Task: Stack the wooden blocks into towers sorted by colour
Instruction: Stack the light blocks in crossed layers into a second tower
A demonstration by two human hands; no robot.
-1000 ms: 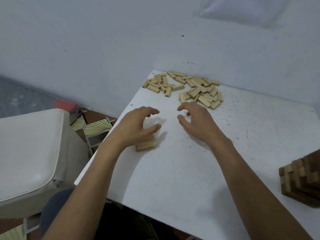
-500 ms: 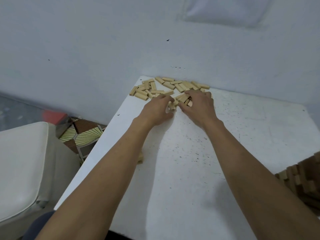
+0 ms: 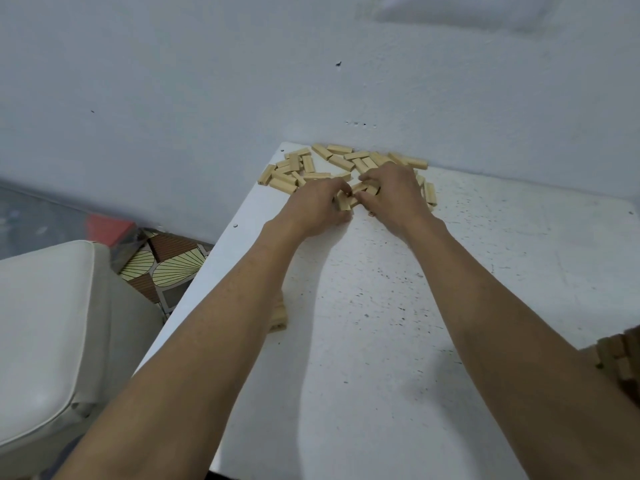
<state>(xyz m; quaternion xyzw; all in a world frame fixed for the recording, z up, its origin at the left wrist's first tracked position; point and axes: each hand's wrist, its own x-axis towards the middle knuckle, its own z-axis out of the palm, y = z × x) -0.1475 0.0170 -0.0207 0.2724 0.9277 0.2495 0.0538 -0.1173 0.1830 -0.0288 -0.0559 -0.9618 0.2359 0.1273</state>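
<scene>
Dozens of pale blocks [image 3: 341, 160] lie flat and scattered in the far left corner of the white table [image 3: 485, 271], close against the wall [image 3: 207, 98]. A short stack [image 3: 279, 315] of the same pale wood stands near the table's left edge, half hidden behind the left forearm. At the right border a dark brown tower [image 3: 620, 362] shows, cut off by the frame. Left of the table stand a white cushioned seat [image 3: 41, 323] and patterned floor tiles [image 3: 166, 268], with a red thing [image 3: 107, 228] by the wall.

The left hand [image 3: 311, 207] and right hand [image 3: 393, 197] meet at the near edge of the pile, knuckles up. Each has its fingers curled down around a few pale blocks, pinching them against the thumb, and the two hands almost touch. Both bare arms stretch forward over the table, converging toward the corner.
</scene>
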